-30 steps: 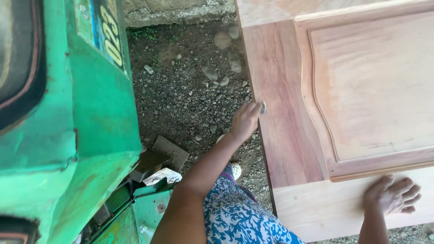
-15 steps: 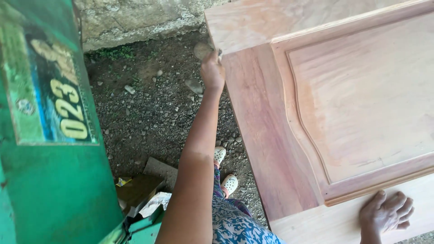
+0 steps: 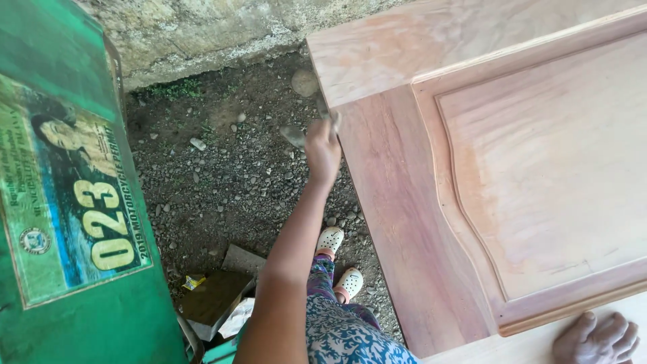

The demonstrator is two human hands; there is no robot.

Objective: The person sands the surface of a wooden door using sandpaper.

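Gravel and dirt underfoot, concrete wall behind, green vehicle panel alongside. Left hand closed around a small sanding piece, pressed on the near edge of the wooden door. Right hand flat, fingers spread, bracing the bottom rail. Best kept flush to the edge, with long even strokes along the grain, light pressure at the corner, firm bracing throughout.

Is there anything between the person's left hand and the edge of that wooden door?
Nothing visible. The left hand is right at the wooden door's left edge, pressing a small dark pad against it. The right hand lies flat on the door's near rail.
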